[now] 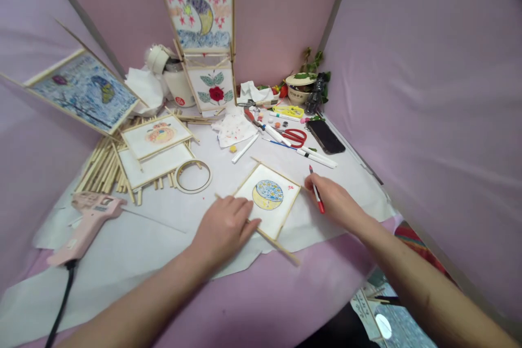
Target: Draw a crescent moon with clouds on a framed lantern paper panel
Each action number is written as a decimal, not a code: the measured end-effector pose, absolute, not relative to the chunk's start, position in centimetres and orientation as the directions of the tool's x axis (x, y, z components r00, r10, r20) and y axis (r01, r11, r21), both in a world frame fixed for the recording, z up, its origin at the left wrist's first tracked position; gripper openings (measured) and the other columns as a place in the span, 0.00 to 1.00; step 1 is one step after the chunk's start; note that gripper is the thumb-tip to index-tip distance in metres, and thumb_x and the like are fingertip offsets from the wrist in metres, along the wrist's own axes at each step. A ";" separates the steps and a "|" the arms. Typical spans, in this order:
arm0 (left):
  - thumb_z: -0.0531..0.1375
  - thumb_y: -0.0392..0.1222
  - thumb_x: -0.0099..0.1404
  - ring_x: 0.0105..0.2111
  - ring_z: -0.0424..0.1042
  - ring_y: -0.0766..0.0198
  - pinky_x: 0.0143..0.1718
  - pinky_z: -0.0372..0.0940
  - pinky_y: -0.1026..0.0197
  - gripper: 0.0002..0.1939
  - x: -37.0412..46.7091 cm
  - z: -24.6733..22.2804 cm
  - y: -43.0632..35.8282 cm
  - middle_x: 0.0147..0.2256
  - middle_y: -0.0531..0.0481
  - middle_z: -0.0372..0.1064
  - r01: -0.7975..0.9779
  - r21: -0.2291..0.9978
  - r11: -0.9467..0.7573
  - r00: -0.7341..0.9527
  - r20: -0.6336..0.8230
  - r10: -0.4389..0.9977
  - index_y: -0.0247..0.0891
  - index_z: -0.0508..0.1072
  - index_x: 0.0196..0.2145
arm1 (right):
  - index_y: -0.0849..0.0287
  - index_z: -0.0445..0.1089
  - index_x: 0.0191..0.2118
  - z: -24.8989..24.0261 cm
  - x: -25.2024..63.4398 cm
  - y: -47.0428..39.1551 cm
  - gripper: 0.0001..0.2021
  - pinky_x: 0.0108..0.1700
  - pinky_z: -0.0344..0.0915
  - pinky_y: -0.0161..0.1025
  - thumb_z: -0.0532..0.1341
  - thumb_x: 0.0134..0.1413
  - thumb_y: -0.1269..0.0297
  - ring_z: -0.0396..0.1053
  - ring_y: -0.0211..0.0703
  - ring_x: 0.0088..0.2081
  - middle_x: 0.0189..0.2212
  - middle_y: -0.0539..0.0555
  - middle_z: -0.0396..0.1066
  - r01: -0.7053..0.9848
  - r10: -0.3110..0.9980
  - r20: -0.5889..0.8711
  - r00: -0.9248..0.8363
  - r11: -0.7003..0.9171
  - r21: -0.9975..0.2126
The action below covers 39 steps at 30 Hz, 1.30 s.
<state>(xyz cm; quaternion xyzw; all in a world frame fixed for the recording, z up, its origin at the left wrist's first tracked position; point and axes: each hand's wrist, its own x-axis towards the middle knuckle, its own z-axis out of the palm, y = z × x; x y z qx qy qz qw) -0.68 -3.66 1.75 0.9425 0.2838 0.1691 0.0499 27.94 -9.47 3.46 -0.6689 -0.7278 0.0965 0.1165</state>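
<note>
A small square framed picture point(281, 212) lies on the white sheet in front of me, its wooden stick edges tilted. It bears a round moon drawing in blue and yellow, with a small red mark at its upper right corner. My left hand point(223, 224) is closed over the stick on its left edge, thumb reaching onto the paper. Just right of the frame, my right hand point(332, 199) grips a red felt-tip pen point(316, 191), its red tip pointing up and away from me. The pen is apart from the picture.
A pink glue gun point(87, 223) lies left, near a tape roll point(193, 176) and stacked wooden sticks point(98, 166). Other framed drawings point(157, 135) lie behind; a tall lantern panel point(199, 16) stands at the back. Red scissors point(294, 137), white markers point(318, 157) and a phone point(326, 136) lie right.
</note>
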 end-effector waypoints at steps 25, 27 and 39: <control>0.58 0.60 0.64 0.63 0.53 0.42 0.59 0.57 0.42 0.36 0.4 1.9 -5.1 0.63 0.31 0.53 0.462 0.189 -0.867 0.881 0.014 0.472 0.31 0.62 0.60 | 0.54 0.63 0.38 2.3 26.2 -5.9 0.05 0.31 0.57 0.37 0.54 0.60 0.60 0.63 0.40 0.26 0.29 0.49 0.70 0.788 0.975 0.162 0.149 -0.018 -0.615; 0.60 0.60 0.63 0.61 0.55 0.41 0.57 0.60 0.42 0.36 0.8 2.1 -5.6 0.62 0.31 0.55 0.508 0.152 -0.848 0.858 0.000 0.514 0.30 0.63 0.59 | 0.54 0.63 0.39 2.3 25.3 -5.3 0.06 0.32 0.58 0.37 0.53 0.60 0.61 0.64 0.40 0.27 0.29 0.49 0.70 0.757 0.984 0.153 0.090 0.032 -0.653; 0.57 0.60 0.64 0.43 0.66 0.48 0.40 0.66 0.49 0.24 4.6 4.1 -4.7 0.41 0.40 0.68 0.577 0.062 -0.814 0.816 -0.002 0.578 0.33 0.71 0.40 | 0.55 0.65 0.44 2.8 25.0 -4.2 0.10 0.40 0.62 0.40 0.52 0.63 0.58 0.69 0.42 0.32 0.36 0.52 0.72 0.623 0.963 0.221 0.154 0.079 -0.778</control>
